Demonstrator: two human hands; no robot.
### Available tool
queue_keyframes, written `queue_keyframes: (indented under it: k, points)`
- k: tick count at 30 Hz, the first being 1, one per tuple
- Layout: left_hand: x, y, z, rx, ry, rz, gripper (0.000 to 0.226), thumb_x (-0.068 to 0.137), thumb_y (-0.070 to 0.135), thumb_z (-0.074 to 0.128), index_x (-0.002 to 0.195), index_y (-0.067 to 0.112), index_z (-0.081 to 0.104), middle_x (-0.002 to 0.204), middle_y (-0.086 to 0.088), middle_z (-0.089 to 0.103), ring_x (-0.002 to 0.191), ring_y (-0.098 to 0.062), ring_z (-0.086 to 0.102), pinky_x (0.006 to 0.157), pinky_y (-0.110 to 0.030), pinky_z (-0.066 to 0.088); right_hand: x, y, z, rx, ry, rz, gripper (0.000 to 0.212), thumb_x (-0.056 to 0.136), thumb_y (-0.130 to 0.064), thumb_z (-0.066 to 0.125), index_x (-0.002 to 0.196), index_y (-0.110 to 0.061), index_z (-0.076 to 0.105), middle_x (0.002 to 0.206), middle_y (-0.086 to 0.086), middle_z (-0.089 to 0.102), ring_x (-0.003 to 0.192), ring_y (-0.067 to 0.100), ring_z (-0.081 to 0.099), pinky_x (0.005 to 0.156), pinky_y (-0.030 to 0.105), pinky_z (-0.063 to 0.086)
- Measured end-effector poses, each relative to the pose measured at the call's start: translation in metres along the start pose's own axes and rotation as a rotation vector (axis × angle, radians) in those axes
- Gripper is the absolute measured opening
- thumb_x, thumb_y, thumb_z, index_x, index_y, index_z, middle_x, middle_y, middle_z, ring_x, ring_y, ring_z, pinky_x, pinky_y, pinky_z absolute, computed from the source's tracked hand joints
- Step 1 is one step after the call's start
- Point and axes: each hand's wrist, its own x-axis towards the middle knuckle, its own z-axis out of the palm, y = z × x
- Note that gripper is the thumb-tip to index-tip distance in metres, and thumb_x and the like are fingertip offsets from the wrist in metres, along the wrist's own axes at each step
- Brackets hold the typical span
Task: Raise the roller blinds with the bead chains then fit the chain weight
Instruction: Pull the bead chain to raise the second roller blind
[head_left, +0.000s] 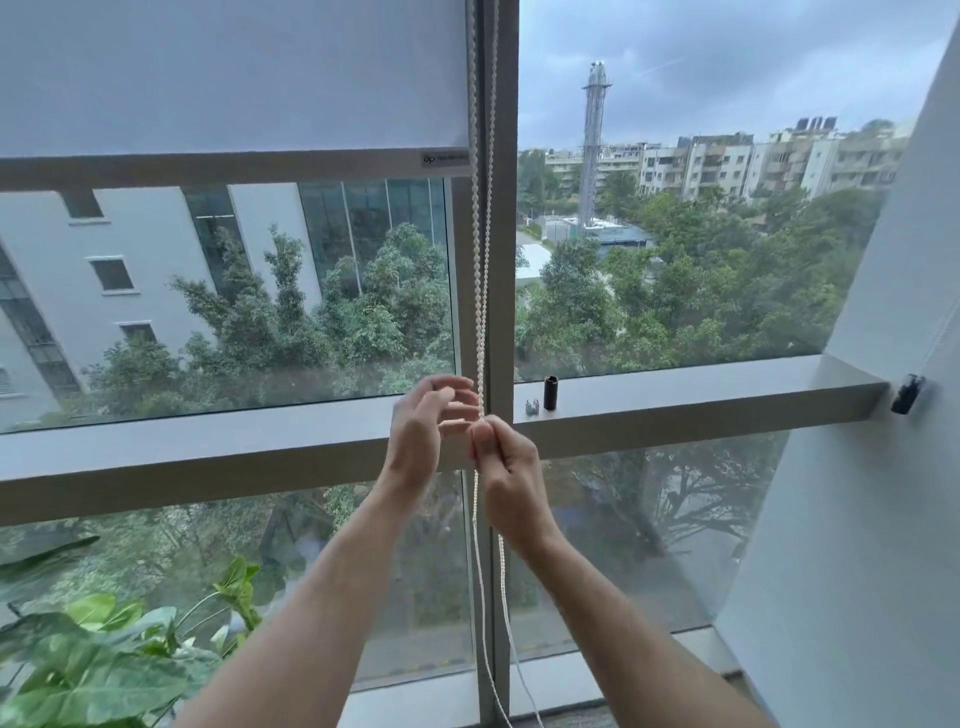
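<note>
A white roller blind (234, 78) covers the top of the left window pane, its bottom bar (208, 169) about a quarter of the way down. A white bead chain (479, 260) hangs along the centre mullion down to the floor. My right hand (506, 467) pinches the chain at ledge height. My left hand (423, 431) is just left of the chain, its fingers loosely spread near it and holding nothing. A black cylindrical chain weight (549, 393) and a small silver part (531, 407) stand on the window ledge to the right of the mullion.
The grey window ledge (701, 400) runs across at hand height. A leafy green plant (104, 660) fills the lower left. A white wall (883, 467) angles in on the right, with a small black fitting (906, 394) on it.
</note>
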Motion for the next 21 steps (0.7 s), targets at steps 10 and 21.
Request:
queue_keyframes:
  k: [10, 21]
  points:
    - [0.042, 0.132, 0.055, -0.130, -0.082, 0.285, 0.036, 0.105, 0.030, 0.039, 0.092, 0.011, 0.067, 0.055, 0.006, 0.043, 0.044, -0.007, 0.035, 0.039, -0.023, 0.024, 0.002, 0.011, 0.005, -0.023, -0.030, -0.008, 0.036, 0.102, -0.024, 0.042, 0.067, -0.018, 0.048, 0.059, -0.009, 0.041, 0.057, 0.007, 0.036, 0.056, 0.029, 0.031]
    - [0.040, 0.117, 0.061, -0.038, 0.118, 0.480, 0.033, 0.100, 0.028, 0.044, 0.073, 0.025, 0.064, 0.044, 0.010, 0.045, 0.038, -0.003, 0.034, 0.035, -0.024, 0.024, 0.059, -0.023, -0.028, 0.081, -0.216, 0.230, 0.083, 0.082, -0.079, 0.025, 0.135, -0.024, 0.057, 0.133, 0.007, 0.065, 0.115, 0.012, 0.065, 0.094, 0.039, 0.053]
